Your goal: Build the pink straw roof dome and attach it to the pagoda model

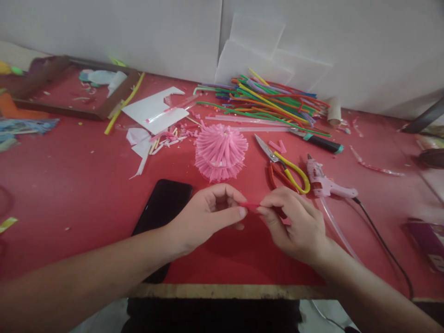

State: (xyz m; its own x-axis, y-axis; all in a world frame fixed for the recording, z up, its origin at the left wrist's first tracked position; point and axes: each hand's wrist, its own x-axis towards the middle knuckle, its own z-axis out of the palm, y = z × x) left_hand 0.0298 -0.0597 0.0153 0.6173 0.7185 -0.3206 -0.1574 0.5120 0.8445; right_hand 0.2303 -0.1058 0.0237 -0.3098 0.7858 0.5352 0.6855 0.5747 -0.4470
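Between my two hands stretches a short, thin pinkish-red pipe cleaner (pixel 250 205). My left hand (pixel 211 210) pinches one end of it between thumb and forefinger. At the other end, the thumb and forefinger of my right hand (pixel 293 222) are closed on it. Just beyond my hands stands a pink tiered piece (pixel 222 150) made of many short fuzzy stems. Scissors (pixel 282 166) with one yellow and one red handle lie behind my right hand. A black phone (pixel 163 203) lies partly under my left forearm.
A pink glue gun (pixel 324 180) with its cord lies at right, near a utility knife (pixel 322 141). Colourful pipe cleaners (pixel 274 99) are heaped at the back beside a cardboard tube (pixel 334 111). White paper scraps (pixel 152 108) and a brown frame (pixel 65 111) occupy the left.
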